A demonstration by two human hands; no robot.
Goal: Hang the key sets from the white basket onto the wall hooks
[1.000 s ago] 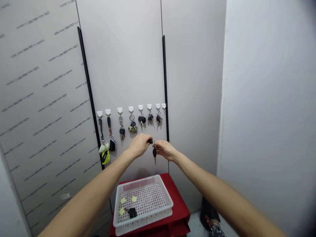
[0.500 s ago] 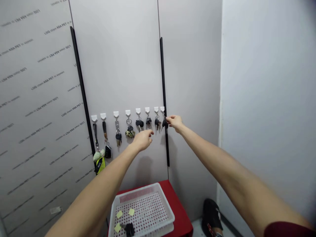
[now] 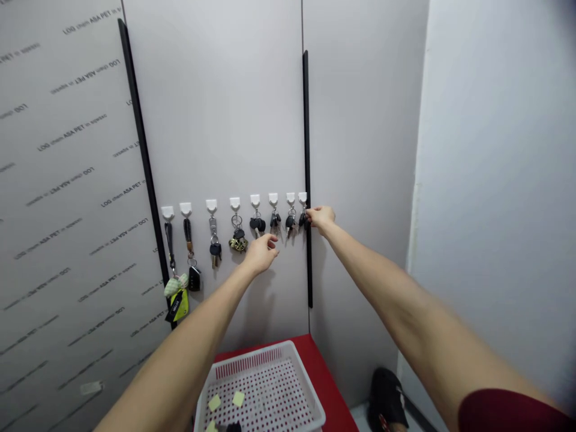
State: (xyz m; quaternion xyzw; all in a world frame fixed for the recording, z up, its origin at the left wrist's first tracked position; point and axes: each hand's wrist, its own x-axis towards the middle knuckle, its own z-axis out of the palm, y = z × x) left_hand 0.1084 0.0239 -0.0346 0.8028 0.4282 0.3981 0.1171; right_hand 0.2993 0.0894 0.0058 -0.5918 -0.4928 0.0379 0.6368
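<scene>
Several bunches of keys hang in a row from white stick-on hooks (image 3: 235,203) on a pale cabinet door. At the right end of the row, my right hand (image 3: 322,218) pinches the last bunch of keys (image 3: 303,219), which hangs at its hook beside the black door handle. My left hand (image 3: 262,253) is held just below the middle bunches, fingers curved and apart, nothing visible in it. Nearest it hang keys with black heads (image 3: 258,224) and a bunch with a gold-coloured round charm (image 3: 238,242). Farther left are a black car key (image 3: 194,279) and a yellow tag (image 3: 180,306).
Below the hooks, a white perforated basket (image 3: 310,396) stands on a red surface (image 3: 330,384). Small yellow paper squares (image 3: 238,399) and a black object (image 3: 234,427) lie inside it. Long black handles (image 3: 307,138) run down the doors. A black shoe (image 3: 387,399) shows at lower right.
My view has shifted slightly. The last bunch, tilted toward my right fingers before, now hangs closer under its hook. My left hand has barely moved.
</scene>
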